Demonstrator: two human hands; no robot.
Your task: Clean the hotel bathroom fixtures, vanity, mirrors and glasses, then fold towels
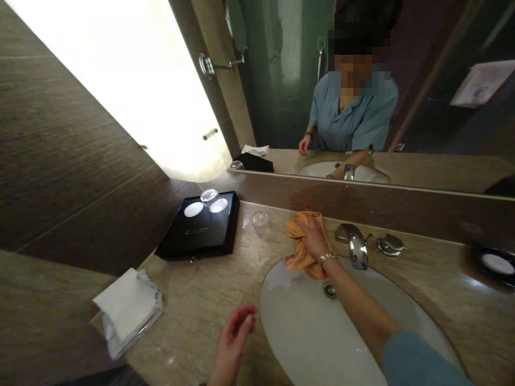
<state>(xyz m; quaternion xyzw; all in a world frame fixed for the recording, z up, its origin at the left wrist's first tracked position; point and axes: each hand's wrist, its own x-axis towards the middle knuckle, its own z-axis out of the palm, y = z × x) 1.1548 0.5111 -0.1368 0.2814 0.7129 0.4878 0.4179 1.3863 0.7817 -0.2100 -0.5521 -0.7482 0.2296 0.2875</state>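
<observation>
In the head view, the only feed I have, I find a crumpled orange cloth (300,260) on the beige, brown-veined marble counter (189,300). It sits just beside the curved chrome tap (358,247), its lower end reaching over the rim of the white oval basin (306,327). My right hand (314,238), a metal-link band (328,258) at its wrist, lies over the cloth with fingers stretched forward and slightly bent, pressing it down and keeping hold of it; some fingertips are lost in the folds, so I can't tell how tightly they grip.

My left hand (237,329) hangs near the basin's left edge, fingers loosely curled, thumb apart from them, with nothing visible in its hold.

I judge the cloth light, limp and soft, easy to bunch and with no stiffness to push against; I can't make out whether it is damp. The bunched middle under the palm looks the best place to hold it, since the loose ends would trail. The smooth stone should let it slide freely.

Near the cloth, on its left, stands a small clear glass (260,220), probably fragile and slippery, best taken round its sides. Farther left lies a glossy black flat box (205,244) with white discs on top.
</observation>
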